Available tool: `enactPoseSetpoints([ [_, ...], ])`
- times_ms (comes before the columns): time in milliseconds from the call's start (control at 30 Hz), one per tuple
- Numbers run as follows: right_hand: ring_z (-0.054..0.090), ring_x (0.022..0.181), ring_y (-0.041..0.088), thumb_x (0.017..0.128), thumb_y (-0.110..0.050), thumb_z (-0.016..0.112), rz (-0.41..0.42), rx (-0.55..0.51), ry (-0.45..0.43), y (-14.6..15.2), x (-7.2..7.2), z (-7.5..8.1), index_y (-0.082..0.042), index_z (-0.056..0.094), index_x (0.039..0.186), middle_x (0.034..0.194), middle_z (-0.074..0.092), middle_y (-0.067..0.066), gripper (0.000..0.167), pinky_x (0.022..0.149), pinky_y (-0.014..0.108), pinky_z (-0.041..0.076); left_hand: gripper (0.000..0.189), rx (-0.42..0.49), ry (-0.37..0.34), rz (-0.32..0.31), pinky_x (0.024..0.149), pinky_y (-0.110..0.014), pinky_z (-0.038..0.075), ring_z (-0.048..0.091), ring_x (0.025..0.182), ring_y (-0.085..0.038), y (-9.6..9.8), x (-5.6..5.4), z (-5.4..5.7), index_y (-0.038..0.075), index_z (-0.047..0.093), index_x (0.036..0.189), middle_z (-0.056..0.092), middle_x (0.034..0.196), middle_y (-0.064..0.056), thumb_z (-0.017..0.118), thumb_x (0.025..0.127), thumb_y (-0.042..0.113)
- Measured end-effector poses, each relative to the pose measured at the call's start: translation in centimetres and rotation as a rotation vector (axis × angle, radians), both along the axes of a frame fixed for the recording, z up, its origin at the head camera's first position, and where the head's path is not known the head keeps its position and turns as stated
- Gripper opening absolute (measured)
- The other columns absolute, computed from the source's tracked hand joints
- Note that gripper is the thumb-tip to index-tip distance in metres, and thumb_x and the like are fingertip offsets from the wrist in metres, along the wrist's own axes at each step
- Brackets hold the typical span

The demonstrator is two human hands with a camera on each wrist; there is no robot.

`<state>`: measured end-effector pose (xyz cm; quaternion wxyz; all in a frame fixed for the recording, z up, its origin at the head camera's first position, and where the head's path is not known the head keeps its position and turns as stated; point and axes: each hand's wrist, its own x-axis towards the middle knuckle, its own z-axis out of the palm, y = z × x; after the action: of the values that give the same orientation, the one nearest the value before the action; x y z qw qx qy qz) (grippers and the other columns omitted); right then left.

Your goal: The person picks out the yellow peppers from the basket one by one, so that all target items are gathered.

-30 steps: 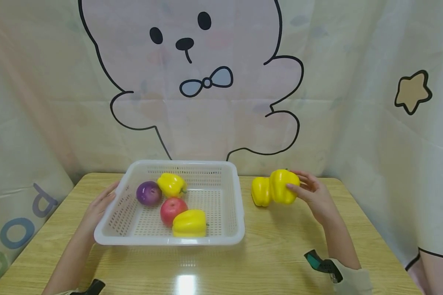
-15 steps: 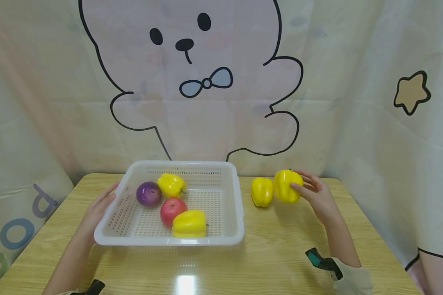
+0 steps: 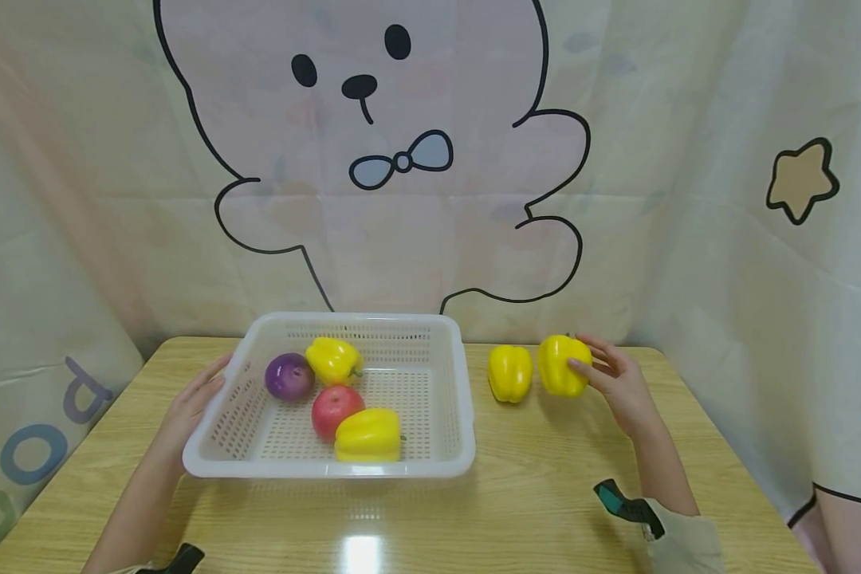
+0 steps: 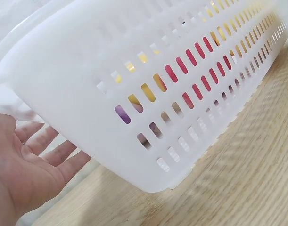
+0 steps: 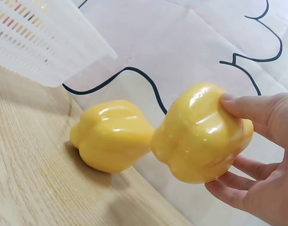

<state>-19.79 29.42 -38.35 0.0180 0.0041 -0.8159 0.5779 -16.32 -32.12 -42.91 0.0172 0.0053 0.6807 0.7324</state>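
My right hand (image 3: 620, 391) grips a yellow bell pepper (image 3: 561, 365) between thumb and fingers at the right of the head view. A second yellow bell pepper (image 3: 509, 373) rests on the table just left of it, with a narrow gap between the two in the head view. In the right wrist view the thumb lies on one side of the held pepper (image 5: 200, 136) and the fingers reach under the other. My left hand (image 3: 194, 402), fingers extended, is at the left end of the white basket (image 3: 419, 469); the left wrist view shows its fingertips against the end wall.
Inside the basket lie a purple round fruit or vegetable (image 3: 290, 377), a red apple (image 3: 336, 410) and two more yellow bell peppers, one at the back (image 3: 332, 360) and one at the front (image 3: 368, 435). A printed curtain (image 3: 653, 239) hangs behind the wooden table (image 3: 516, 510).
My right hand has moved a little right with its bell pepper, parting it from the one on the table, and slightly lower. The left hand and basket have stayed put.
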Motion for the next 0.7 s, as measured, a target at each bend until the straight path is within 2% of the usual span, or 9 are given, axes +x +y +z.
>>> enactPoseSetpoints([
  [200,0.056,0.105,-0.009,0.107,-0.028,0.066,-0.018,0.020,-0.003,0.4,-0.4,-0.8,-0.002,0.037,0.161,0.163,0.036,0.025,0.067,0.089,0.008,0.050,0.034,0.017,0.013,-0.011,0.079,-0.025,0.061,0.071,0.099,-0.003,0.0,0.0,-0.1,0.045,0.051,0.145,0.071,0.115,0.023,0.041,0.116,0.029],
  [300,0.056,0.107,-0.005,0.107,-0.029,0.067,-0.026,0.031,-0.010,0.6,-0.6,-1.2,-0.002,0.038,0.161,0.162,0.038,0.026,0.067,0.089,0.009,0.050,0.034,0.015,0.008,-0.006,0.078,-0.025,0.061,0.071,0.099,-0.003,0.0,0.0,-0.1,0.045,0.051,0.145,0.071,0.115,0.023,0.041,0.116,0.030],
  [367,0.058,0.113,0.004,0.106,-0.030,0.067,-0.033,0.043,-0.020,0.7,-0.8,-1.5,-0.003,0.038,0.161,0.162,0.038,0.026,0.067,0.088,0.008,0.050,0.034,0.018,0.009,-0.007,0.079,-0.025,0.061,0.071,0.099,-0.003,-0.1,0.0,-0.2,0.044,0.051,0.146,0.071,0.115,0.023,0.041,0.116,0.030],
  [433,0.058,0.124,0.017,0.106,-0.031,0.067,-0.037,0.046,-0.029,0.8,-0.9,-1.9,-0.003,0.037,0.161,0.163,0.037,0.026,0.068,0.088,0.008,0.050,0.035,0.022,0.013,-0.008,0.079,-0.024,0.061,0.071,0.100,-0.003,0.0,0.0,-0.2,0.044,0.051,0.146,0.071,0.116,0.023,0.041,0.116,0.029],
  [567,0.048,0.140,0.041,0.107,-0.031,0.067,-0.038,0.045,-0.034,1.0,-1.1,-2.4,-0.002,0.036,0.161,0.164,0.034,0.028,0.069,0.087,0.007,0.048,0.035,0.035,0.016,-0.008,0.081,-0.023,0.061,0.071,0.101,-0.002,0.0,0.0,-0.2,0.042,0.051,0.148,0.070,0.118,0.024,0.041,0.116,0.029],
  [700,0.045,0.143,0.047,0.107,-0.029,0.067,-0.034,0.043,-0.029,1.2,-1.3,-2.9,0.000,0.037,0.160,0.164,0.034,0.029,0.068,0.086,0.006,0.047,0.036,0.046,0.016,-0.009,0.081,-0.024,0.061,0.071,0.101,-0.003,0.0,0.0,-0.1,0.042,0.051,0.148,0.070,0.118,0.023,0.042,0.116,0.029],
])
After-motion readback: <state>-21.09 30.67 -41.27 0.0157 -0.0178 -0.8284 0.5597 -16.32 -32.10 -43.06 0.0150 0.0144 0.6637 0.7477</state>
